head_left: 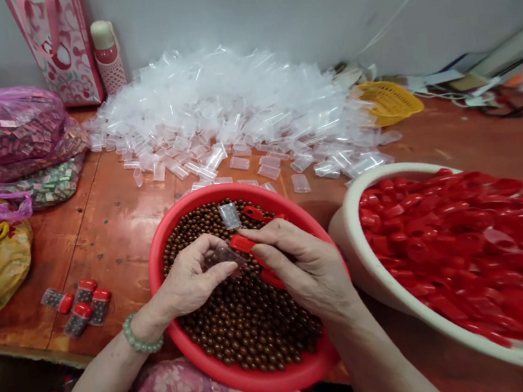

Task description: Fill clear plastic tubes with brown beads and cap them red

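Over a red basin (324,229) of small brown balls (251,327), both my hands come close together. Between the thumb and fingers of my left hand (199,273) is a clear plastic case (222,260), which looks dark with balls inside. My right hand (300,262) pinches a red plastic cap (242,243) right at the case's end; whether the two touch I cannot tell. More red pieces (272,277) show under my right fingers. Another clear case (230,216) and a red cap (253,213) lie on the balls behind my hands.
A white tub (355,222) heaped with red caps (463,245) stands at right. Behind the basin spreads a big pile of clear cases (239,108). Several filled, capped cases (87,305) lie at left, near plastic bags (8,127). A yellow basket (389,102) and a bottle (108,58) stand farther back.
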A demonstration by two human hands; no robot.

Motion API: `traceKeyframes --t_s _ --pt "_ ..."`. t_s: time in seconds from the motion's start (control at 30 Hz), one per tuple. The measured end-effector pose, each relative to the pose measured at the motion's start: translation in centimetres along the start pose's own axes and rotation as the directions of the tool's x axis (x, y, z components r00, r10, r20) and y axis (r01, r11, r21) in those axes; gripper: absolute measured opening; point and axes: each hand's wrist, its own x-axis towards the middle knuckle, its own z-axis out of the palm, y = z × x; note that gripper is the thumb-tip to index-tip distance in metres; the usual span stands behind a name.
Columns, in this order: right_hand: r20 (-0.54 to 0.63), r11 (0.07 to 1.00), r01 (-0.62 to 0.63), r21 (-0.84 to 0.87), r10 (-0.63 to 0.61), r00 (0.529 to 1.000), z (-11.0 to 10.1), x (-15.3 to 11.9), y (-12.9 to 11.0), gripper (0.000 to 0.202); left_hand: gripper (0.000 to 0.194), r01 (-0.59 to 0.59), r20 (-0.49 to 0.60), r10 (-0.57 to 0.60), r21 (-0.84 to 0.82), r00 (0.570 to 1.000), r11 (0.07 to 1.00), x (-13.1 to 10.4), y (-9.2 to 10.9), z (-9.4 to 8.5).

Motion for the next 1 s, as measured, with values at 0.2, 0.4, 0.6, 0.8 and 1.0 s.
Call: traceKeyframes --t_s 0.2,0.4,0.6,0.8,1.0 --pt "0.097 0.985 0.105 -0.137 -0.092 0.991 -0.1 0.3 -0.2 0.023 0.02 -0.049 -0.018 0.05 0.049 0.999 0.998 0.1 -0.4 -0.6" --pt "0.109 0.981 0.065 -0.183 -0.045 0.993 -0.8 0.1 -0.2 0.022 0.021 -0.031 -0.036 0.029 -0.045 0.999 0.999 0.3 -0.3 -1.2" --pt "0.147 0.983 0.034 -0.183 -0.007 0.989 -1.2 -0.3 0.3 0.02 0.024 -0.027 -0.062 0.018 -0.152 0.998 0.988 0.4 0.1 -1.5" --pt "0.038 0.993 -0.042 -0.107 0.046 0.998 -0.2 0.7 0.3 0.02 0.034 0.011 -0.011 -0.014 -0.256 1.0 0.967 0.2 -0.1 -1.6" --pt "0.024 0.996 -0.004 -0.091 0.007 1.0 1.6 1.3 -0.5 0.017 0.033 0.003 -0.005 -0.005 -0.303 1.0 0.953 -0.1 -0.3 -1.3"
